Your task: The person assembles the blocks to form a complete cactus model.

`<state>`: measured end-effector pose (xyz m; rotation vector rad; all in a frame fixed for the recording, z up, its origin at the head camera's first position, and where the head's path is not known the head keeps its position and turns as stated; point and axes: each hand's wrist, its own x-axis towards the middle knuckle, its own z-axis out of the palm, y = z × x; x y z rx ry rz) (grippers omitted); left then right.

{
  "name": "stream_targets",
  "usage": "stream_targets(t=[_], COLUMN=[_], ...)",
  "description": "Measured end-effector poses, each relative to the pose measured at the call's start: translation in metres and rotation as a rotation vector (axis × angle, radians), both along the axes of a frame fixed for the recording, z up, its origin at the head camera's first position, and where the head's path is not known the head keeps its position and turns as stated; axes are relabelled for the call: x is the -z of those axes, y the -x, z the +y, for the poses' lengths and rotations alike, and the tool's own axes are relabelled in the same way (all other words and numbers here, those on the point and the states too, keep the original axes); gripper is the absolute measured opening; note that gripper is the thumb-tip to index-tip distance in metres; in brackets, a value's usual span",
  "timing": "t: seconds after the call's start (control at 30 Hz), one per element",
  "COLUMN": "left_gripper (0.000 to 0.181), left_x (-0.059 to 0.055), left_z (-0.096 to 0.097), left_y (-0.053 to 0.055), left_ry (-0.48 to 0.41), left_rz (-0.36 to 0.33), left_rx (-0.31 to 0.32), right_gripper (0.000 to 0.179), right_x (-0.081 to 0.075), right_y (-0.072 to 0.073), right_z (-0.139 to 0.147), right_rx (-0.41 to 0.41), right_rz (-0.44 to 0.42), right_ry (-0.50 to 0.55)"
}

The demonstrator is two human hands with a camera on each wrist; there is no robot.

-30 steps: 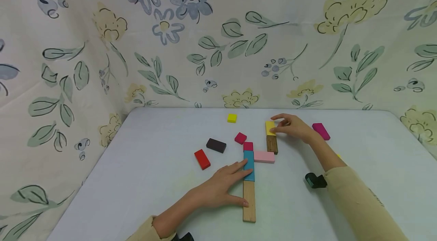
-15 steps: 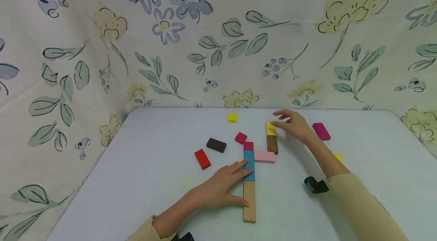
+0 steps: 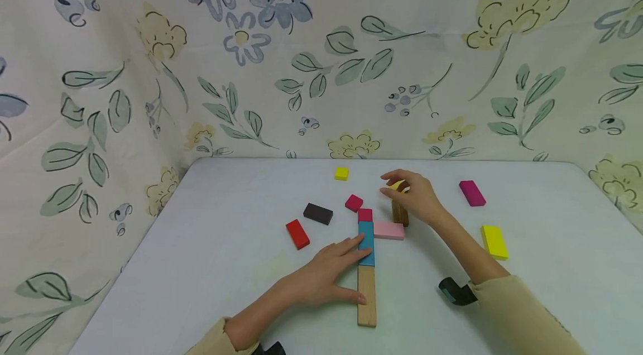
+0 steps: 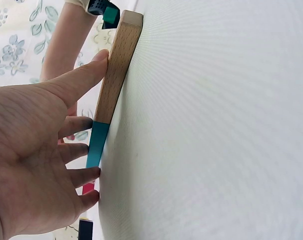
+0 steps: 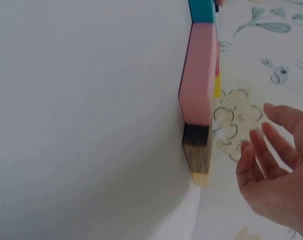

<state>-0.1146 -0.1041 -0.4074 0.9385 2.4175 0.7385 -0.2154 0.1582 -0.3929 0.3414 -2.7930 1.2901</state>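
In the head view my left hand (image 3: 321, 276) lies along a row of blocks, fingertips on the blue block (image 3: 368, 228) and thumb on the light wooden block (image 3: 368, 283). The left wrist view shows its fingers spread and fairly straight. A small crimson block (image 3: 365, 215) tops the row, and a pink block (image 3: 388, 230) juts out to its right. Beyond the pink one stands a brown-grained block (image 3: 399, 215), then a pale yellow block (image 5: 201, 180), mostly covered in the head view by my right hand (image 3: 416, 197). That hand hovers with loosely bent fingers, holding nothing.
Loose blocks lie around on the white table (image 3: 201, 288): red (image 3: 298, 234), black (image 3: 318, 214), crimson (image 3: 354, 202), small yellow (image 3: 341, 174), magenta (image 3: 472, 193) and larger yellow (image 3: 494, 242). A floral curtain (image 3: 301, 76) rises behind the table.
My right hand has come off the pale yellow block's right side, risen back slightly, then shifted left over it. The yellow block at the right is now uncovered. The left hand stays put.
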Motion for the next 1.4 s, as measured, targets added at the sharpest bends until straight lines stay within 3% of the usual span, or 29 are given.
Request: stream_targets(t=[0.3,0.63,1.4], left_gripper=[0.085,0.085,0.085], left_x=[0.001,0.001,0.001], left_z=[-0.002,-0.003,-0.002], left_y=[0.0,-0.001,-0.001], left_ry=[-0.015,-0.02,-0.019], left_rz=[0.0,0.003,0.024], left_rx=[0.009,0.012,0.019], right_gripper=[0.028,0.017,0.019], right_x=[0.004,0.009,0.014], right_y=[-0.007,-0.007,-0.002], right_z=[-0.016,-0.025,-0.028], right_rx=[-0.116,-0.223,-0.249], right_rz=[-0.051,-0.082,-0.087], right_ry=[0.004,-0.079,-0.151])
